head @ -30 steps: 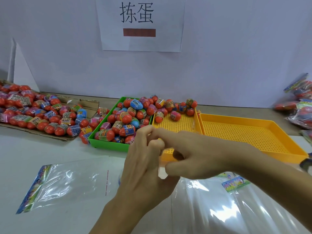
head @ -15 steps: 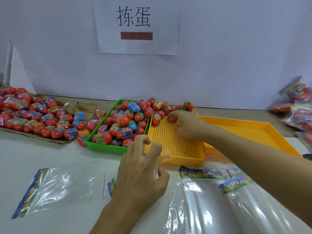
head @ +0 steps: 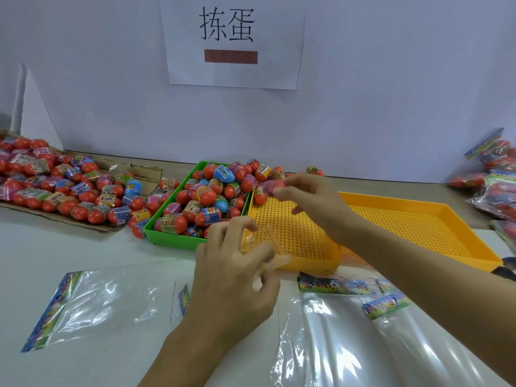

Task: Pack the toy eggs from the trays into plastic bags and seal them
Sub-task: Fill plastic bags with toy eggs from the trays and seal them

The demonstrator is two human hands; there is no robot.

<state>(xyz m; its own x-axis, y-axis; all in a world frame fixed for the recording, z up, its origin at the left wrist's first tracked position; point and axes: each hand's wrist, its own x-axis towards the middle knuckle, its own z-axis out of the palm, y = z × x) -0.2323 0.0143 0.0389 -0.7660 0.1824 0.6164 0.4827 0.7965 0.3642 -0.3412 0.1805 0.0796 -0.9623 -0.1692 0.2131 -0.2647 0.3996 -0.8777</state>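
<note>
Toy eggs (head: pixel 55 188) heaped on flattened cardboard (head: pixel 145 174) run off the left edge, with bare white table (head: pixel 83 247) in front and a flat plastic bag (head: pixel 92 305) lying there. The green tray (head: pixel 170 240) is piled with eggs; just before it the left hand (head: pixel 234 286) pinches a clear bag mouth, blurred. Over the near-bare yellow tray (head: pixel 304 263), the right hand (head: pixel 312 199) grips a blurred egg (head: pixel 272 185); filled bags (head: pixel 494 185) are cut off at right.
</note>
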